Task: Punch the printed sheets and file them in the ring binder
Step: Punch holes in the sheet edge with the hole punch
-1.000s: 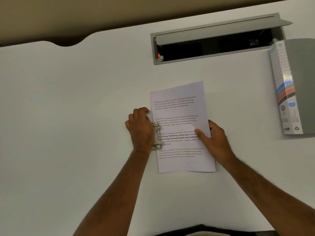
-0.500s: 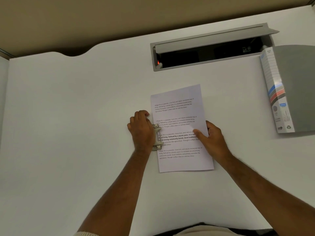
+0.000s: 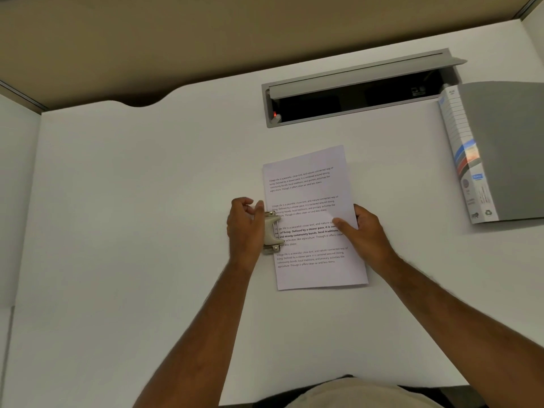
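The printed sheets (image 3: 309, 187) lie in the middle of the white desk (image 3: 132, 216), their left edge slid into a small metal hole punch (image 3: 272, 232). My left hand (image 3: 244, 228) sits over the punch's left side with its fingers loosely curled and nothing between them; the punch's lever shows beside the palm. My right hand (image 3: 368, 234) pinches the sheets' right edge, thumb on top of the print, and the paper bows slightly there. The grey ring binder (image 3: 506, 148) lies closed at the far right, its labelled spine toward the sheets.
A grey cable hatch (image 3: 353, 92) stands open at the back of the desk, with a small red light inside at its left end. A beige partition runs behind the desk, which has a curved notch in its back edge.
My left hand has drawn left off the punch and its fingers have curled, so the lever now shows. The right thumb has slid closer to the sheets' edge. The view has tilted back.
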Tool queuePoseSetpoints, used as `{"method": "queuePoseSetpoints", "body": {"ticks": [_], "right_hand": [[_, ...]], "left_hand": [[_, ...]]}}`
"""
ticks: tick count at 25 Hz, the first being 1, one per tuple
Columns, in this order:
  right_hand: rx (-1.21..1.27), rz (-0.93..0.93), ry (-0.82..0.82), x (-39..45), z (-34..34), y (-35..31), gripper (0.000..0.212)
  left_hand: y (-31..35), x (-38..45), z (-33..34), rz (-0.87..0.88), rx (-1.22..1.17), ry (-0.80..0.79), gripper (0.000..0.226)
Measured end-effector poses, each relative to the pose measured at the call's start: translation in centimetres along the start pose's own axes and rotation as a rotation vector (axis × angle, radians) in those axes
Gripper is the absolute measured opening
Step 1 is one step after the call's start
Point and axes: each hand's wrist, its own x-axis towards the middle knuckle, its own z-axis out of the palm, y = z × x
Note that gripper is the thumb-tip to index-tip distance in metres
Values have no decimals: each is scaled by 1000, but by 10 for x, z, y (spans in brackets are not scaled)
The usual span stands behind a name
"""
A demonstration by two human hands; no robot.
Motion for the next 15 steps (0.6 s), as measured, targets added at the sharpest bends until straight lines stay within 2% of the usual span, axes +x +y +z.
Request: {"method": "queuePoseSetpoints", "body": {"ticks": [4, 8, 15], "right_hand": [[-2, 7, 19, 2, -2, 2, 28], [-26, 9, 18, 2, -4, -1, 32], [-48, 14, 43, 6, -15, -4, 30]], "left_hand": [[-4, -35, -10, -84, -74, -122, 22], [-10, -46, -12, -134, -123, -115, 14], [-8, -37, -13, -214, -175, -129, 20]]}}
